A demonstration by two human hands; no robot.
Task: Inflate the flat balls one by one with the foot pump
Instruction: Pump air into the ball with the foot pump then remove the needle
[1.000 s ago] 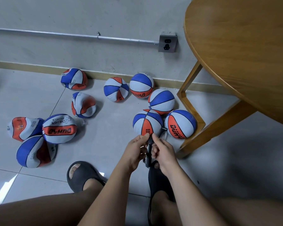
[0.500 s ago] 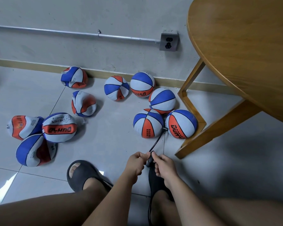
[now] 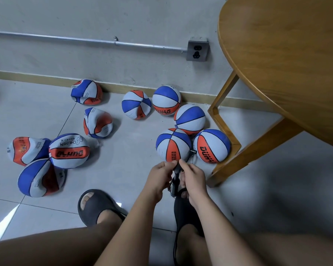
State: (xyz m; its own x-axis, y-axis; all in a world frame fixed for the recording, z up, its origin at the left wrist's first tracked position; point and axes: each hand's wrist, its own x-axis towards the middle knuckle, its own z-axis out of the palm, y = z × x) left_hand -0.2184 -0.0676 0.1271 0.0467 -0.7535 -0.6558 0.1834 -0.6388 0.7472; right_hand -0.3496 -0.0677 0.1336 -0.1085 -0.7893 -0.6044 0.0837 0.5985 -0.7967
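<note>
Tiled floor, left grip and right grip grasping pump handle — ball just beyond.

Glossy pale floor tiles mirror light; the desk is smooth varnished wood; the wall pipe and socket plate look metallic; rubbery balls look matt.

Bare floor open left of the left hand, between the flat balls and the round ball just ahead. Pump fills the gap to the right hand. Right side tight: second round ball just beside the desk leg; desk top overhangs. More balls line the wall beyond.
</note>
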